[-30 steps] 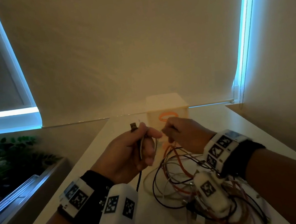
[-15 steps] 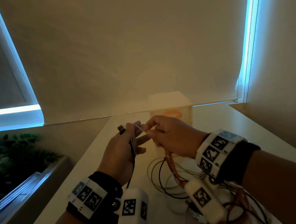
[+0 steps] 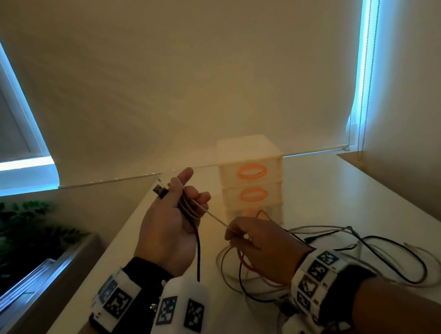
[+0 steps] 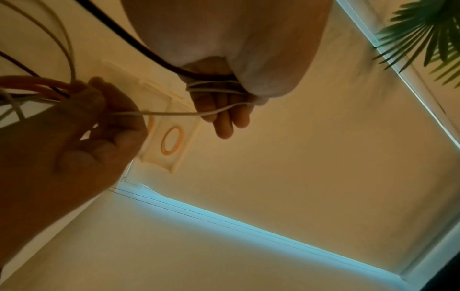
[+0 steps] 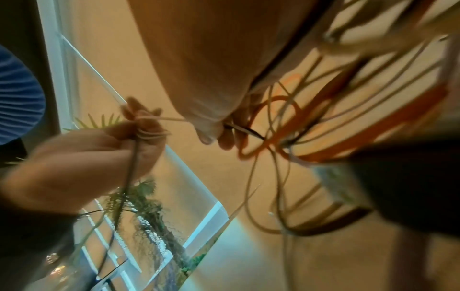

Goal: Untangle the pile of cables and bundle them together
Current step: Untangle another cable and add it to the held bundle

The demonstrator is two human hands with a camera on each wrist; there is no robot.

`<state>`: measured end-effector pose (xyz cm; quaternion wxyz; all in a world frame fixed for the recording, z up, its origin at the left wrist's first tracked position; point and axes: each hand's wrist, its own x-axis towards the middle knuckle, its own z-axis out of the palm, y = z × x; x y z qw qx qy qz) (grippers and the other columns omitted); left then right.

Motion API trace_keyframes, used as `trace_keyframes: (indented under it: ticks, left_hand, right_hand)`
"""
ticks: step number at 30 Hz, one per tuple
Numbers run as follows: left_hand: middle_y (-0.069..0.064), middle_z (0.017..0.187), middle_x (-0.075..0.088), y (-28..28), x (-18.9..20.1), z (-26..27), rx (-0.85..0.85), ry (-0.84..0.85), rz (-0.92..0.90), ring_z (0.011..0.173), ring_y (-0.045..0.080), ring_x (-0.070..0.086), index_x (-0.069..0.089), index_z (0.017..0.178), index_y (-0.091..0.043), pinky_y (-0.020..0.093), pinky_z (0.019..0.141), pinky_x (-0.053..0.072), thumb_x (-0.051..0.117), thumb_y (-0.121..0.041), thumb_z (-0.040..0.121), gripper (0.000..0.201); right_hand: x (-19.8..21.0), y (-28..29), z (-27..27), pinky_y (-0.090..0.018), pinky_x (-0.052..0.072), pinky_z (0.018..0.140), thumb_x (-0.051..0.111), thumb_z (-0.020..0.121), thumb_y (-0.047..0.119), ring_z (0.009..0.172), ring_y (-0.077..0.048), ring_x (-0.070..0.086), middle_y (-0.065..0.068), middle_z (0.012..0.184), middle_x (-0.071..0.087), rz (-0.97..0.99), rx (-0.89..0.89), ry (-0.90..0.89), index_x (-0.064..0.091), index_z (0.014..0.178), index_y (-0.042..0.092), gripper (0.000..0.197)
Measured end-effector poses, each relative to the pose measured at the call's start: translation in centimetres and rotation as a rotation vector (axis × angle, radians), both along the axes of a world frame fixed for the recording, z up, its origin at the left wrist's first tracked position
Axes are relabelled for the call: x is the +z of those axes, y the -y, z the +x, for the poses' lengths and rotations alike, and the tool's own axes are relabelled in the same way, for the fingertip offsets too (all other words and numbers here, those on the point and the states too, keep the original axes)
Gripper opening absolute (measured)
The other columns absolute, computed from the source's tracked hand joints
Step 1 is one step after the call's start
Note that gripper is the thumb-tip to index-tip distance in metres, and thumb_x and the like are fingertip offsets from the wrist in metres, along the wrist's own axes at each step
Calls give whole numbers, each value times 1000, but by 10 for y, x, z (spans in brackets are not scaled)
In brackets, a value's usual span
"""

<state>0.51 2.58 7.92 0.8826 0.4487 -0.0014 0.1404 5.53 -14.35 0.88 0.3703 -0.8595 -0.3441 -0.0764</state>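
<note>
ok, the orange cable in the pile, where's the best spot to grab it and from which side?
Judging by the head view, take the orange cable on the bare loop hanging below the right hand, coming from the left hand's side. That stretch is lifted off the table, and the black and white loops crowd it on the far side.

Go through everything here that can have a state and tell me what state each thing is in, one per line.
Left hand: raised, gripping cable ends.
Right hand: pinching the white cable.
White cable: wound round the left fingers, taut between the hands.
Black cable: gripped, hanging slack below the left hand.
Cable pile: tangled, partly on the table.
Drawer unit: upper drawers closed.
Roller blind: lowered.
</note>
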Motion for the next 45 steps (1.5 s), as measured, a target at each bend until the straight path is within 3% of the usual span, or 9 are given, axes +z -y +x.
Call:
trace_keyframes:
  ticks: [3, 8, 13, 19, 25, 27, 32, 36, 45]
  left_hand:
    - [-2, 67, 57, 0, 4, -6, 23, 27, 59, 61, 12, 62, 66, 124, -9, 30, 75, 47, 40, -31, 109, 36]
    - [-2, 68, 55, -11, 1, -6, 39, 33, 72, 62, 12, 57, 64, 128, -9, 28, 72, 46, 41, -31, 109, 37]
    - [-3, 66, 51, -21, 1, -1, 34, 60, 31, 57, 10, 53, 63, 127, -9, 24, 65, 46, 41, -29, 110, 35]
    - [-2, 66, 54, -22, -1, 3, 82, 57, 77, 58, 10, 56, 65, 124, -10, 23, 61, 49, 41, -29, 110, 33]
    - [-1, 69, 55, -18, -5, 6, 95, 39, 93, 59, 12, 56, 64, 125, -10, 23, 59, 52, 41, -28, 110, 33]
    - [-1, 69, 55, -16, -3, 7, 81, 45, 75, 59, 12, 57, 64, 126, -9, 23, 59, 53, 42, -28, 110, 33]
    - [-1, 70, 59, -6, 1, 7, 46, 55, 67, 63, 14, 61, 62, 126, -9, 25, 62, 55, 43, -28, 109, 32]
    - [-1, 69, 60, 3, 4, 8, 23, 58, 75, 63, 14, 64, 61, 126, -9, 26, 65, 55, 43, -26, 109, 30]
    - [-2, 69, 60, 0, 9, 15, 22, 34, 98, 63, 12, 65, 61, 126, -10, 24, 64, 54, 41, -28, 110, 31]
  right_hand:
    - [-6, 0, 10, -27, 47, 73, 48, 100, 39, 78, -1, 56, 13, 86, 62, 21, -15, -3, 60, 101, 30, 15]
    - [5, -1, 19, -38, 41, 104, 48, 101, 40, 118, -13, 54, 6, 120, 66, -188, 3, 57, 67, 112, 29, 24]
    - [26, 19, 26, -25, 49, 86, 57, 96, 40, 95, -7, 57, 8, 103, 62, -162, 18, 141, 73, 112, 24, 27]
    - [39, 31, 27, -23, 46, 95, 65, 93, 32, 104, 1, 56, 5, 111, 69, -205, 49, 290, 77, 103, 19, 20]
    - [59, 29, 13, -23, 44, 68, 60, 93, 44, 74, -9, 55, 4, 81, 61, -210, -25, 145, 72, 82, 14, 34]
    - [55, 26, 10, -26, 53, 74, 57, 96, 39, 78, -8, 63, 5, 85, 69, -256, 68, -52, 74, 89, 17, 28]
    - [26, 29, 23, -33, 57, 85, 67, 88, 21, 87, -8, 64, 11, 92, 67, -291, -14, -46, 68, 96, 26, 10]
    - [17, 14, 21, -15, 52, 78, 71, 85, 16, 79, 5, 62, 19, 83, 63, -177, 63, -85, 68, 103, 38, 29]
    - [21, -5, 27, -23, 52, 80, 63, 92, 21, 84, -6, 61, 14, 89, 63, -195, 13, 9, 68, 97, 28, 10]
